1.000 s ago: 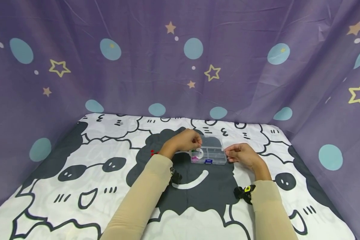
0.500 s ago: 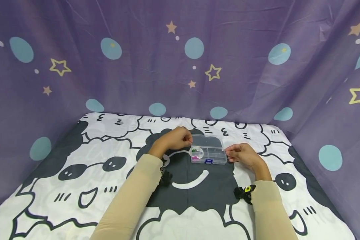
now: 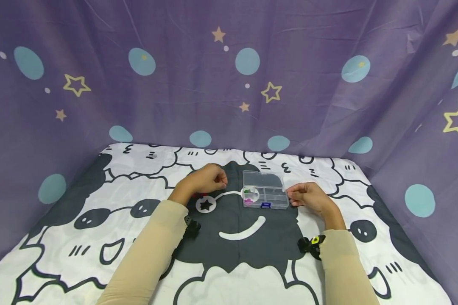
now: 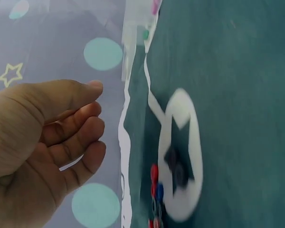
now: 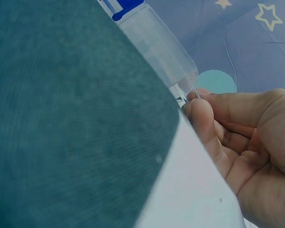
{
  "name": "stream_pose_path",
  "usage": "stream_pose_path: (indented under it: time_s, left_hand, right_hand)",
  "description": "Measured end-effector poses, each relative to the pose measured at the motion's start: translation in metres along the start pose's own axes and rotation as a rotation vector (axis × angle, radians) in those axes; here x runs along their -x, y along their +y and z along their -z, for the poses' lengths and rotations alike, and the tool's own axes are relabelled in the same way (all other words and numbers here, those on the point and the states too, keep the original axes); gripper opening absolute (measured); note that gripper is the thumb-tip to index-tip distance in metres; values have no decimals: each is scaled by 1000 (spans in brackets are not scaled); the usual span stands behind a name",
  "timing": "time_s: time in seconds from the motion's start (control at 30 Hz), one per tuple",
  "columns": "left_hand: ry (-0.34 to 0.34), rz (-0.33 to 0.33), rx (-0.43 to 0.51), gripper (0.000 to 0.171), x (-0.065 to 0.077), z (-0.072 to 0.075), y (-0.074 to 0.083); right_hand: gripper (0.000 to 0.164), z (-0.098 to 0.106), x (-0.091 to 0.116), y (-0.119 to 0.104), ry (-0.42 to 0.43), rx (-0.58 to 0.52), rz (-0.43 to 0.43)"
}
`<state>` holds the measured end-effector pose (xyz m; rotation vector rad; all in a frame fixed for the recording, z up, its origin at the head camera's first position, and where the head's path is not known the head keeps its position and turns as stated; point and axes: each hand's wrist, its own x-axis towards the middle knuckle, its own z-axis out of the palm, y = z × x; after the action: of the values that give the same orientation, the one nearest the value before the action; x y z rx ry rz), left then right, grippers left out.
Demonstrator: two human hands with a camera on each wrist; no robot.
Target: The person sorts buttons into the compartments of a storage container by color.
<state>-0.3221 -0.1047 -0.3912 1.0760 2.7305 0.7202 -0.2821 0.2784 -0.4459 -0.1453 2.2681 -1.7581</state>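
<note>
A clear plastic compartment box (image 3: pixel 276 200) lies on the cloth in the head view, its lid (image 3: pixel 262 178) raised at the back. Small pink pieces (image 3: pixel 248 201) and green pieces (image 3: pixel 247 191) sit in its left compartments. At the box's right edge, my right hand (image 3: pixel 308 196) pinches the corner between thumb and fingertips. My left hand (image 3: pixel 210 178) hovers left of the box, its fingers loosely curled around nothing. Below it, the left wrist view has small red pieces (image 4: pixel 154 173), a blue piece (image 4: pixel 160 191) and blurred dark rounded pieces (image 4: pixel 181 175) on the cloth.
A white cloth (image 3: pixel 229 288) with black cartoon sheep covers the surface. Purple curtains (image 3: pixel 198 97) with stars and blue ovals hang behind and at both sides. A blue latch (image 3: pixel 266 205) is on the box's front.
My left hand has moved left, from above the box to over the cloth near the red pieces. The right hand and the box have stayed in place.
</note>
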Motion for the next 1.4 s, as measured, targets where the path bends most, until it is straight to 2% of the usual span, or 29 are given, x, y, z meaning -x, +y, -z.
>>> stream_pose_path:
  time_s: [0.23,0.4,0.6,0.87,1.4]
  left_hand:
    - [-50,100,51,5,19,7,-13]
    - [-52,152,90,4,34,13,-21]
    - [-55,162,114,4,45,15,-34]
    - [-74,217,115,5,51,12,-43]
    - [-96,208,128,6,53,10,-47]
  right_hand:
    - [25,0,-1,0,8,6,-14]
    - [25,0,-1,0,10,6,-16]
    - [25,2,-3,0,11,5,-25]
    - [25,1,-3,1,10,5,-23]
    - [24,0,-2,0,14,11,-24]
